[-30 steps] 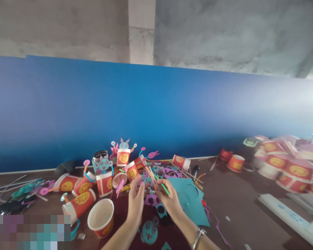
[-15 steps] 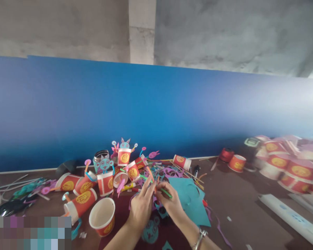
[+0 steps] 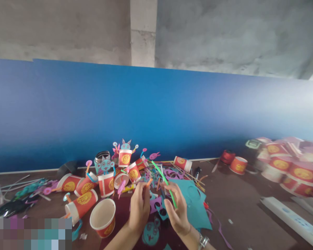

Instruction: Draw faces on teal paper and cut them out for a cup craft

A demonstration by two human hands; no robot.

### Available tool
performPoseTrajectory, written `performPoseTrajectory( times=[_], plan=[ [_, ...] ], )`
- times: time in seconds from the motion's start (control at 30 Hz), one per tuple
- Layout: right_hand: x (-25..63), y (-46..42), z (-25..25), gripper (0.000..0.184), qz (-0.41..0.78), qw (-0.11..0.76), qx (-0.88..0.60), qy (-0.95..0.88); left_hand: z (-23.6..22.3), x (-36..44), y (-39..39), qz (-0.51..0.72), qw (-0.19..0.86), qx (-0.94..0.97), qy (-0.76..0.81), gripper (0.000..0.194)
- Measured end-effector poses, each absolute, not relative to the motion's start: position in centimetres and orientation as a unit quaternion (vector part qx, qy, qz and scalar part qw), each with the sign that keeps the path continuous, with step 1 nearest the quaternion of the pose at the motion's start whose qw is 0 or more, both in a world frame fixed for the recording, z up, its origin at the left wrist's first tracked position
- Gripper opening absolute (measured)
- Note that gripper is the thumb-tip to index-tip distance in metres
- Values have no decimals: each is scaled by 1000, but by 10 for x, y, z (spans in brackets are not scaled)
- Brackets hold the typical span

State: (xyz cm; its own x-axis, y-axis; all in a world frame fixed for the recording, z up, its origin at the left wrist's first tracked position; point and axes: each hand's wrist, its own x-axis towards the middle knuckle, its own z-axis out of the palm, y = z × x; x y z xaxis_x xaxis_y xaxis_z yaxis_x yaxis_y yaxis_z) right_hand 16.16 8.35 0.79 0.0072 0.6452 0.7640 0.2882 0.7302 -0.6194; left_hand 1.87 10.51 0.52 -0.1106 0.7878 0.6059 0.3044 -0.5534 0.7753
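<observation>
My left hand (image 3: 138, 207) is closed around an orange straw (image 3: 149, 182), with only a short end showing above the fingers. A green straw (image 3: 159, 168) leans up and left out of my right hand (image 3: 177, 209); the thumb and fingers have it between them. The two hands are apart. Below them lies a blue paper face cutout (image 3: 150, 233) with ears. Blue paper with round holes (image 3: 191, 196) lies flat beside my right hand. To the left of my left hand stands an open paper cup (image 3: 102, 214), red outside and white inside.
Decorated red cups (image 3: 106, 183) with paper faces and straw arms crowd the left and back. Straws and purple paper scraps (image 3: 174, 172) lie in a heap behind my hands. Stacked cups (image 3: 299, 166) and a white power strip (image 3: 287, 211) are at the right. A blue panel (image 3: 156, 114) bounds the back.
My hands came together at the orange straw, then parted. The orange straw is now mostly hidden in my left hand. The green straw has swung to a steeper tilt in my right hand.
</observation>
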Motion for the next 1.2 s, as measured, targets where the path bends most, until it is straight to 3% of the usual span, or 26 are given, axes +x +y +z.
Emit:
performPoseTrajectory(
  times=[0.17,0.3,0.67,1.1,1.2],
  plan=[
    [161,77,2,33,45,548,-318,-772,9,29,112,606,568,384,404,30],
    [157,75,-3,36,14,502,-311,-807,17,28,110,563,697,285,340,27],
    [159,83,-7,42,38,484,-378,-788,-3,26,125,643,672,250,270,25],
    [150,79,15,36,176,413,-342,-825,8,27,114,614,676,315,260,25],
    [150,81,10,30,181,431,-355,-810,5,26,115,622,666,313,269,25]
  ],
)
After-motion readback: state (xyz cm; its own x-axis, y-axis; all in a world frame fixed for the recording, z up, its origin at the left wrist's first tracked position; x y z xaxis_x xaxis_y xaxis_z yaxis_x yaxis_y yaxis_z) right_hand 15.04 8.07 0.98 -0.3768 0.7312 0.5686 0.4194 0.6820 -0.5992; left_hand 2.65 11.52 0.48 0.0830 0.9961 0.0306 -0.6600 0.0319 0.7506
